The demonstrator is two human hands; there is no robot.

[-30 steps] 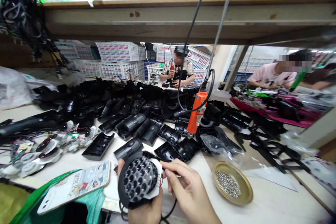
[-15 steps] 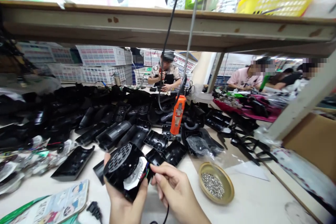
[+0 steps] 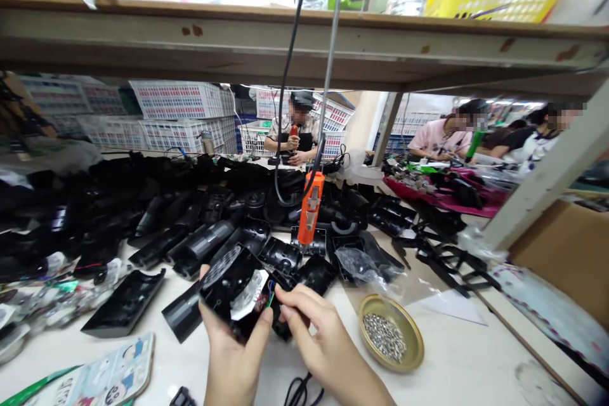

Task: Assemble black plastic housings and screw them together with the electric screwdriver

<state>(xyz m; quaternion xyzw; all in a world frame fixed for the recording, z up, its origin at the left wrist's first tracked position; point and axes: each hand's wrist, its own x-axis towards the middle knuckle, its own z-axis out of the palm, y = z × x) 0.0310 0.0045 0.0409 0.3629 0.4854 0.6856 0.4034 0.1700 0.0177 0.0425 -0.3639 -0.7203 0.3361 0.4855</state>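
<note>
My left hand [image 3: 233,355] is wrapped round a black round plastic housing [image 3: 228,288] with a perforated grille face and a white insert, tilted away from me. My right hand [image 3: 318,342] pinches at its right edge, where thin coloured wires [image 3: 269,292] stick out. A black cord [image 3: 299,390] hangs below my hands. An orange electric screwdriver [image 3: 308,208] dangles from a cable just beyond the housing.
A brass dish of small screws [image 3: 390,333] sits right of my hands. Several black plastic shells [image 3: 200,235] cover the table beyond. A phone in a cartoon case [image 3: 111,377] lies at lower left. A wooden shelf [image 3: 304,38] runs overhead. Other people work at far tables.
The housing has turned from facing me to tilted away, grille upward. My view has swung right and the phone slid toward the left edge. My right fingers stay at the wires.
</note>
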